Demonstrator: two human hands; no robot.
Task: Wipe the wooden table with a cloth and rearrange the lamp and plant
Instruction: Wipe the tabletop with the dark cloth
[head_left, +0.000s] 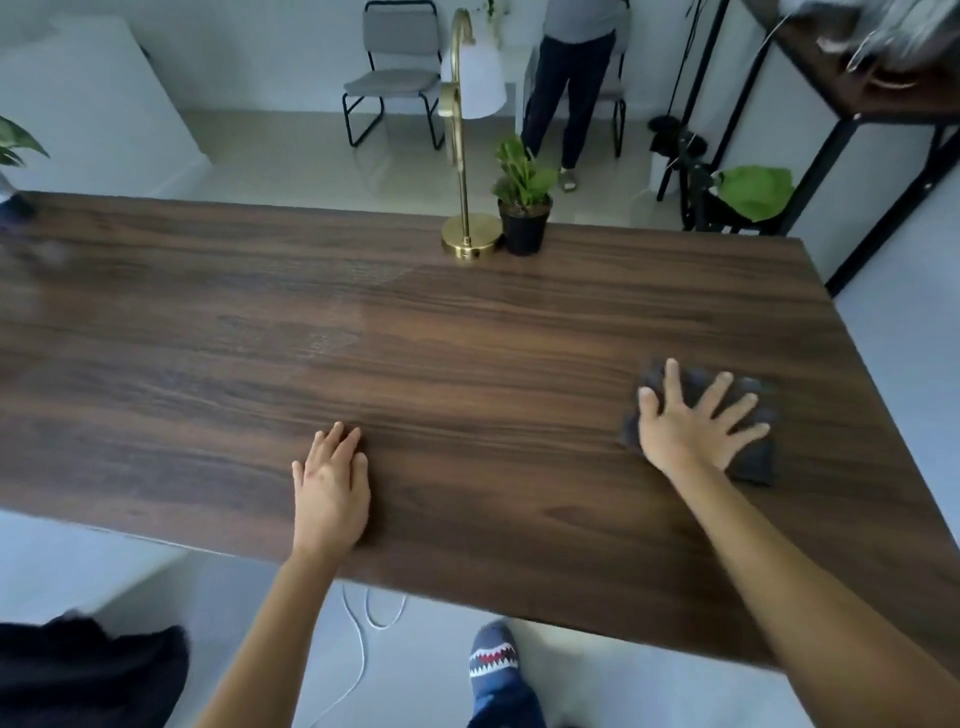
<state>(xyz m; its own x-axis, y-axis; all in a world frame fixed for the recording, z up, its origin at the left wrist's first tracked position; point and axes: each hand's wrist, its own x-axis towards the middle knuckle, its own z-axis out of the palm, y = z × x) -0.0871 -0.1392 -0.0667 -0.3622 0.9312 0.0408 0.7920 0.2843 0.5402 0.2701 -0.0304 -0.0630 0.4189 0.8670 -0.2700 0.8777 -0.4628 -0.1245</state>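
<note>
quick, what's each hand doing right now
Left hand: open, flat on the bare table, holding nothing.
Right hand: open, fingers spread, pressing on the dark cloth.

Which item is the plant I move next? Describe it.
Look at the wooden table, along its far edge. Beside the gold lamp base stands the plant: green leaves in a small black pot, the only leafy thing there.

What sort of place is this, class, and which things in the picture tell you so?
Probably a room in a home or small office. A long wooden table carries a brass lamp and a potted plant, grey chairs stand on a pale floor beyond, and a dark shelf unit sits at the right.
</note>
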